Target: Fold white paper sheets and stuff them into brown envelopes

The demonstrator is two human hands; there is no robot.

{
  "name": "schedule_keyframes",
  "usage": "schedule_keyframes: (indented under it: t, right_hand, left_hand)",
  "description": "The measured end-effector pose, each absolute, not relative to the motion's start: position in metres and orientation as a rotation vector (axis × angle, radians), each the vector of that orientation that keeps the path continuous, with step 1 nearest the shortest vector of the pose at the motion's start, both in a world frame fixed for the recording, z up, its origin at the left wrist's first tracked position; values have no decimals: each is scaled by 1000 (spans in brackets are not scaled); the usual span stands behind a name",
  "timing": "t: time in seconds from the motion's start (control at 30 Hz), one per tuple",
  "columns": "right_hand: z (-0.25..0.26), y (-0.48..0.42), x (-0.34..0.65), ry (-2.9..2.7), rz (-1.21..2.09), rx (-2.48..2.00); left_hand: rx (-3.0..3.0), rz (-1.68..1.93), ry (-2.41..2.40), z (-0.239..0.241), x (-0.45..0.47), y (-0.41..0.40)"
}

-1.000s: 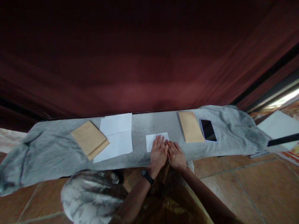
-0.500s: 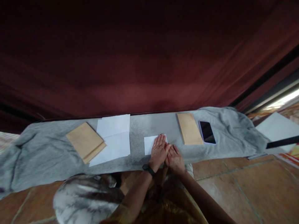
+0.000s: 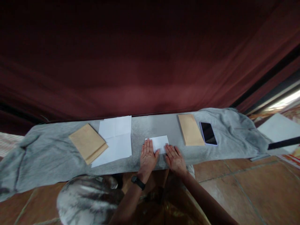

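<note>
A small folded white sheet of paper [image 3: 159, 143] lies flat on the grey cloth in front of me. My left hand [image 3: 148, 157], with a black band on its wrist, rests flat over the paper's left edge, fingers stretched out. On the other side, my right hand [image 3: 175, 158] lies flat with its fingertips at the paper's right edge. Neither hand grasps anything. To the left, larger white sheets [image 3: 118, 142] with a crease across them lie partly under some brown envelopes [image 3: 86, 140].
Another brown envelope [image 3: 191, 129] lies right of the paper, beside a phone [image 3: 208, 133] with a dark screen. The grey cloth [image 3: 236, 134] covers a long narrow surface. A dark red curtain [image 3: 145, 68] hangs behind it. Tiled floor [image 3: 234, 187] shows below.
My left hand has slid left across the folded paper, from its right side to its left edge. The hands, which were touching, are now apart. My right hand has barely moved.
</note>
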State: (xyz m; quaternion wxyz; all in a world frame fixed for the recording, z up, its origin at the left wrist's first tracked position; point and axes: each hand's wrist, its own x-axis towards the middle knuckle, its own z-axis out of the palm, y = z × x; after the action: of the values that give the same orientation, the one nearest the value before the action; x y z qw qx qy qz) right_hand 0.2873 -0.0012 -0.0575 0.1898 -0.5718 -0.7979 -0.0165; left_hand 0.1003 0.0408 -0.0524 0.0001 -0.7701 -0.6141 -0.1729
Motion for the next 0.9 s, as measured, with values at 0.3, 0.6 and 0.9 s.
schedule_keyframes:
  t: [0.3,0.6,0.9]
  right_hand:
    - [-58,-10,319,-2428,-54,-1418]
    - [-32,25,316,-2473,148,-1340]
    - [-58,65,298,-2499,-9,-1333]
  left_hand:
    - [-2355,-613,-1955,-52,99,37]
    - [-2360,-565,-1942,-55,97,39]
    - [-2353,-555,-1925,-57,96,40]
